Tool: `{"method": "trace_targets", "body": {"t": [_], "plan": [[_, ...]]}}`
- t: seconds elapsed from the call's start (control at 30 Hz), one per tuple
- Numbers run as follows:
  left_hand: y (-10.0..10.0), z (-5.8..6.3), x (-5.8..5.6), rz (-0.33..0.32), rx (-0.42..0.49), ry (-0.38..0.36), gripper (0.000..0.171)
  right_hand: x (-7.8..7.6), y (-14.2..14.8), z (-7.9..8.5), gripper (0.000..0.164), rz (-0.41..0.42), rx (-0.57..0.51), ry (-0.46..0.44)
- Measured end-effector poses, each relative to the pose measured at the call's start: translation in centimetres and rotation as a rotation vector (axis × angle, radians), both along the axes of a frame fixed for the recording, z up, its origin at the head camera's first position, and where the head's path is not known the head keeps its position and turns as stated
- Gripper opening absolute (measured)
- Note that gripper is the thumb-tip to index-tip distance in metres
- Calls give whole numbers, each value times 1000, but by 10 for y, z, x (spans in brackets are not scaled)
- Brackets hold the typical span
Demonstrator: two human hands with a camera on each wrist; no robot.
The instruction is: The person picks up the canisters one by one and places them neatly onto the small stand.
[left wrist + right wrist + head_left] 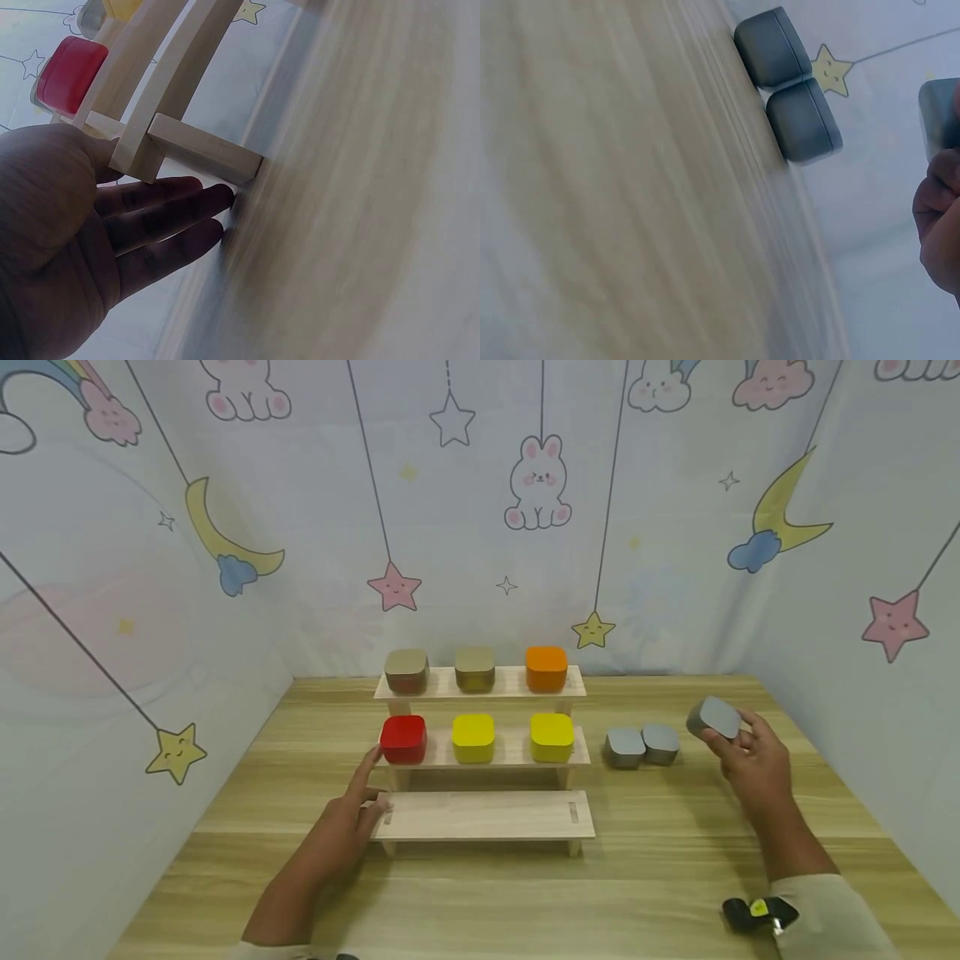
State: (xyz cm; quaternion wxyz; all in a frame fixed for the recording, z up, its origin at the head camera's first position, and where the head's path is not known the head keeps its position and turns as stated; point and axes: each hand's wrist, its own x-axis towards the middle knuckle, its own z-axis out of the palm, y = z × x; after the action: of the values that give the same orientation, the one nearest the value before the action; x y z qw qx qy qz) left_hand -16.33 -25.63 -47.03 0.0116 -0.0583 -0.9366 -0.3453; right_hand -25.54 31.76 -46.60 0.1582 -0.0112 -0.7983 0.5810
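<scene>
My right hand (757, 764) holds a grey rounded-square tin (716, 717) above the table, pinched between thumb and fingers. The same held tin (939, 112) is partly cut off at the edge of the right wrist view. Left of it, two more grey tins (625, 747) sit side by side on the table. My left hand (347, 827) is at the left end of a three-step wooden rack (487, 817), thumb at the lowest step, index finger reaching up beside the red tin (403, 739). In the left wrist view its other fingers (169, 251) extend loosely by the rack's leg.
Two yellow tins (473, 737) share the middle step with the red one. On the top step stand an orange tin (546, 668) and two beige-topped tins (407, 671). A patterned cloth (480, 543) hangs behind and beside the wooden table (525, 902).
</scene>
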Motion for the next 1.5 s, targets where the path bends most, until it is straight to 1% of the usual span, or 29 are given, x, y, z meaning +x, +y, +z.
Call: {"method": "trace_targets", "body": {"t": [0.13,0.23,0.37,0.5,0.63,0.73,0.93,1.0,1.1,1.17,1.2,1.33,1.43,1.5], "plan": [[0,0,0,0,-1,6,86,3,-11,4,64,18,8,72],[0,0,1,2,-2,3,86,6,-19,6,60,27,35,111],[0,0,1,1,-2,1,86,12,-28,10,62,28,72,141],[0,-1,1,0,2,-1,86,17,-36,12,63,26,95,149],[0,0,0,-1,5,-15,87,22,-43,15,63,49,109,143],[0,1,0,0,7,-26,87,26,-51,17,61,73,103,159],[0,1,1,-2,1,-12,86,39,-70,25,59,172,60,202],[1,2,0,0,3,-16,86,43,-76,30,52,216,-10,207],[1,3,-1,2,2,-22,87,48,-83,39,38,276,-158,212],[1,3,-1,1,0,-22,87,51,-87,44,33,310,-254,211],[1,3,-2,0,-3,-22,87,52,-89,46,33,322,-280,211],[1,2,-1,2,-8,-30,86,57,-94,52,33,363,-307,205],[0,1,-1,4,-8,-31,88,60,-99,53,36,389,-277,194],[0,0,-1,6,-11,-29,89,62,-105,54,39,400,-238,182]]}}
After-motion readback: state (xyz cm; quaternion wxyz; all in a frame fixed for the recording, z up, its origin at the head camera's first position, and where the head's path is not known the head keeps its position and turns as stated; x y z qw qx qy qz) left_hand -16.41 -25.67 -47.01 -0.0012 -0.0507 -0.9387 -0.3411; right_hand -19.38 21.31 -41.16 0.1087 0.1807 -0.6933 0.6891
